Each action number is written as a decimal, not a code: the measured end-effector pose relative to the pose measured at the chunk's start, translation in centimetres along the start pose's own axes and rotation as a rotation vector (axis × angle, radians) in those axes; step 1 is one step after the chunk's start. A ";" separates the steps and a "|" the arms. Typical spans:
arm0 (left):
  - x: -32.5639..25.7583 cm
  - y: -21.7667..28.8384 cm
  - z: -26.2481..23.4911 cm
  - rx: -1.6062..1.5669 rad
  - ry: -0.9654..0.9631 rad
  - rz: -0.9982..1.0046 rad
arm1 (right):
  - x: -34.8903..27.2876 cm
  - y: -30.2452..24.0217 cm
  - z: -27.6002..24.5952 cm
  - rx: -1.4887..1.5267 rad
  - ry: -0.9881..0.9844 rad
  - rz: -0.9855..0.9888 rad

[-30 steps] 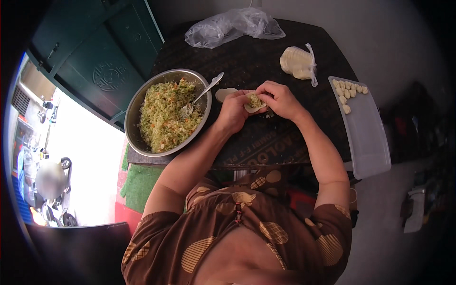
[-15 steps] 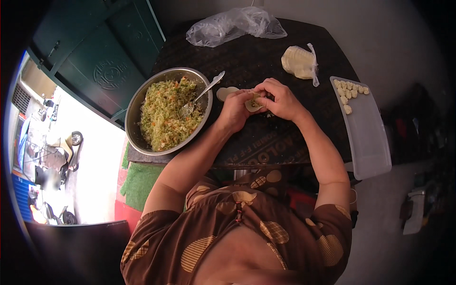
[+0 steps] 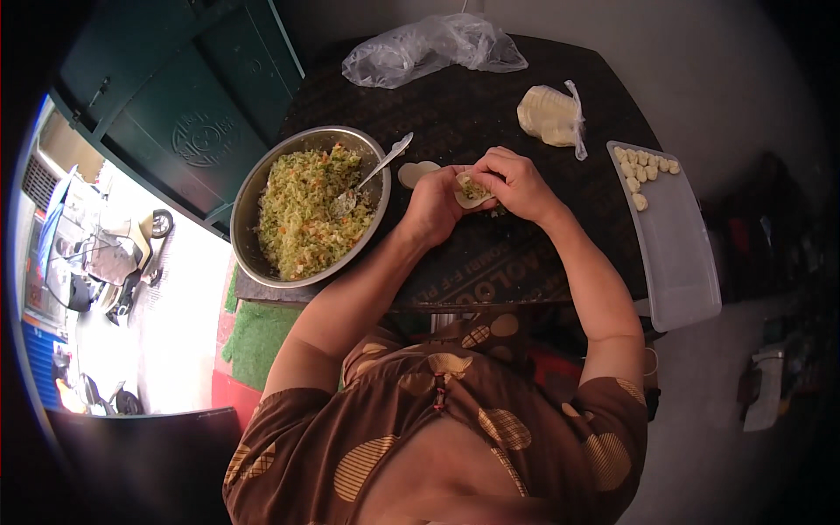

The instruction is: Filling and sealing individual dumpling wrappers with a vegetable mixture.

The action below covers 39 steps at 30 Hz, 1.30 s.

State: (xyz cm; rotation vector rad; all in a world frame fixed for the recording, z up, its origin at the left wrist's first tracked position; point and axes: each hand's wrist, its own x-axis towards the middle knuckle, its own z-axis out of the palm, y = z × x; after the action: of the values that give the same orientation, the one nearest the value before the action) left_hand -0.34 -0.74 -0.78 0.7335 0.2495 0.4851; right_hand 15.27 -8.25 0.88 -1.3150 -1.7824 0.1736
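A round dumpling wrapper [image 3: 475, 198] with vegetable filling on it rests in the fingers of my left hand [image 3: 432, 206]. My right hand [image 3: 516, 184] pinches the wrapper's edge from the other side, its thumb over the filling. Just left of the hands, pale round wrappers [image 3: 414, 174] lie on the dark table, partly hidden behind my left hand. A steel bowl [image 3: 241, 229] beside my left forearm holds chopped green and orange filling [image 3: 306, 214]. In it leans a metal spoon [image 3: 391, 156], handle over the rim.
On the right edge of the table [image 3: 560, 254] a translucent tray [image 3: 674, 245] carries several small dumplings [image 3: 646, 164] at its far end. A plastic bag of pale wrappers [image 3: 544, 115] lies beyond my right hand. Crumpled clear plastic [image 3: 433, 51] sits at the far edge.
The wrapper has opened to view more, showing the filling, as the left fingers shift under it. My right hand stays at its edge. Outside, a scooter has moved nearer.
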 end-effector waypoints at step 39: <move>0.0 -0.3 -0.1 0.220 0.039 0.032 | 0.0 -0.2 -0.6 0.014 -0.031 0.178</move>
State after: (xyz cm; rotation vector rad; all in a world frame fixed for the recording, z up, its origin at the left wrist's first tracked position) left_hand -0.27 -0.83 -1.05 0.9445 0.3320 0.5075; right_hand 15.57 -8.61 1.34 -1.4684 -1.6854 0.3057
